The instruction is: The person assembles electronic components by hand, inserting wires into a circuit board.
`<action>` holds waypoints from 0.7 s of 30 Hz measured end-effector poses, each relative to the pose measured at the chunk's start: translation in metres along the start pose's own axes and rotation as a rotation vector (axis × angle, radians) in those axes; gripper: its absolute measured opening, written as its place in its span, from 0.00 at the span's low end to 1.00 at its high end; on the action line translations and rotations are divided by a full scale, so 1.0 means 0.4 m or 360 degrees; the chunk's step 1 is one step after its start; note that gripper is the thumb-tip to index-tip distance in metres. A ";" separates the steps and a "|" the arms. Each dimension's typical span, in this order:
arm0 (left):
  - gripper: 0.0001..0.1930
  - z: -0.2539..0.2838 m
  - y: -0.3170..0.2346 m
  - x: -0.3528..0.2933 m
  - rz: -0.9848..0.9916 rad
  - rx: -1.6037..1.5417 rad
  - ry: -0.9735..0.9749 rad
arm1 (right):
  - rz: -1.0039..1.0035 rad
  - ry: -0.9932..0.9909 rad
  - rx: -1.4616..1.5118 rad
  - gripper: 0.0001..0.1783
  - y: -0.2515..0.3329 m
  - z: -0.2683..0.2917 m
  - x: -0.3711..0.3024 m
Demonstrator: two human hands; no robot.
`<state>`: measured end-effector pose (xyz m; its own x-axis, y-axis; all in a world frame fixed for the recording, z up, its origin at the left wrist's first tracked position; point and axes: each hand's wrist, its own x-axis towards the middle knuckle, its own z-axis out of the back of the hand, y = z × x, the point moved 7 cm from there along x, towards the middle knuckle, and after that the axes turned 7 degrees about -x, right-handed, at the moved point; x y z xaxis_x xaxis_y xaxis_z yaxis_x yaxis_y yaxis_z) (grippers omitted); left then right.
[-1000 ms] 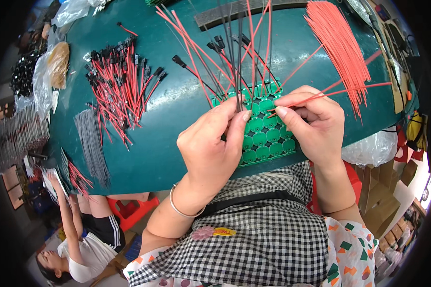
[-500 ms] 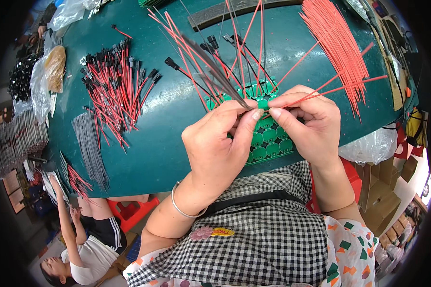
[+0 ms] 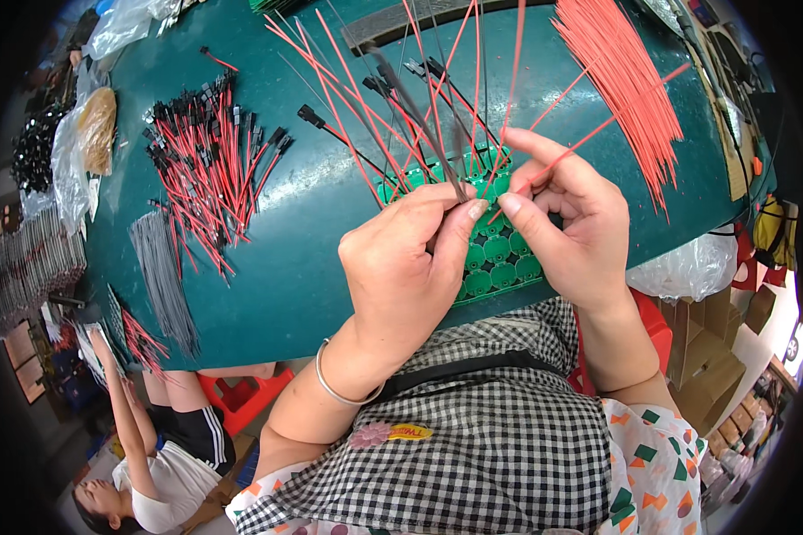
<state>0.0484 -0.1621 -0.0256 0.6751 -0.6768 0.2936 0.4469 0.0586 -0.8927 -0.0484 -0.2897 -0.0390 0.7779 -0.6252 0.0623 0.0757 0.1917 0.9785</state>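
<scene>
My left hand (image 3: pixel 401 254) is closed, thumb and forefinger pinching a few thin black wires (image 3: pixel 430 125) over the board. Beside it, my right hand (image 3: pixel 584 227) has its forefinger raised and curled, with a red wire (image 3: pixel 629 111) running through its fingers out to the upper right. Under both hands lies a green circuit board panel (image 3: pixel 501 269) of repeated rounded units, partly covered by the fingers. Red and black wires stand up from its far rows, some ending in black connectors (image 3: pixel 310 116). Another red wire (image 3: pixel 512 85), blurred, rises between my hands.
Left on the green table (image 3: pixel 277 259) are a heap of red-black connector leads (image 3: pixel 210 169) and a bundle of grey-black wires (image 3: pixel 162 276). A red wire bundle (image 3: pixel 620 89) lies at right, and a dark bar (image 3: pixel 419 25) behind. Another person (image 3: pixel 156 481) sits lower left.
My right forefinger has lifted away from the thumb. One of two red wires slanting from that hand now stands upright between my hands. My left hand keeps its pinch.
</scene>
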 end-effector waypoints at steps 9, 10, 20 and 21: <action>0.14 0.002 -0.010 -0.005 -0.0072 0.0258 -0.0041 | 0.0084 -0.0133 -0.0050 0.23 -0.003 0.047 0.003; 0.14 0.005 -0.008 -0.007 -0.0054 0.0181 -0.0072 | 0.0095 -0.0134 -0.0070 0.22 -0.003 0.047 0.003; 0.02 -0.037 -0.036 0.022 0.0078 -0.0155 0.0140 | 0.0129 -0.0228 -0.0186 0.18 -0.010 0.048 0.001; 0.02 -0.041 -0.032 0.025 0.0077 -0.0159 0.0145 | 0.0128 -0.0217 -0.0201 0.18 -0.009 0.048 0.001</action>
<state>0.0398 -0.1815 -0.0170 0.6363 -0.7391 0.2211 0.3513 0.0224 -0.9360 -0.0603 -0.3052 -0.0388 0.6934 -0.6993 0.1738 0.1010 0.3331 0.9375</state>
